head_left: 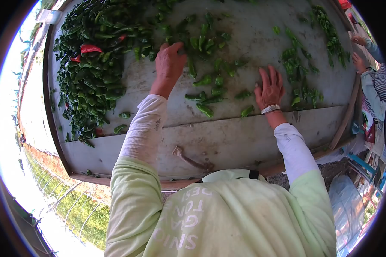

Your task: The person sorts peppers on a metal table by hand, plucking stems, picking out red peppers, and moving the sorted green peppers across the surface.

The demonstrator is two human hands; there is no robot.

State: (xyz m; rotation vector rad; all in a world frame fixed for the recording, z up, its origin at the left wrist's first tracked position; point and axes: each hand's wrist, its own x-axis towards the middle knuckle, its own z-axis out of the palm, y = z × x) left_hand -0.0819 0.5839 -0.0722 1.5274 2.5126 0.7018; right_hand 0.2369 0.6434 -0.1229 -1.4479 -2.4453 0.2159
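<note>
My left hand [170, 65] is at the right edge of a big heap of green peppers [94, 77]. Its fingers curl down toward the table, and whatever they may hold is hidden. Loose green peppers [208, 81] lie scattered between my two hands. Further right, my right hand [270, 88] rests palm down with its fingers stretched out and a bracelet at the wrist. Just left of it is a single green pepper [243, 94]; to its right lies a looser group of peppers [292, 64]. Some red peppers [90, 48] show in the heap.
The grey sheet-topped table [150, 141] has a raised wooden rim. A brown stick-like piece [188, 159] lies near its front edge. Another pile of peppers [330, 36] is at the far right, where another person's hands [359, 62] reach the table edge. Clear plastic sheeting [346, 205] hangs lower right.
</note>
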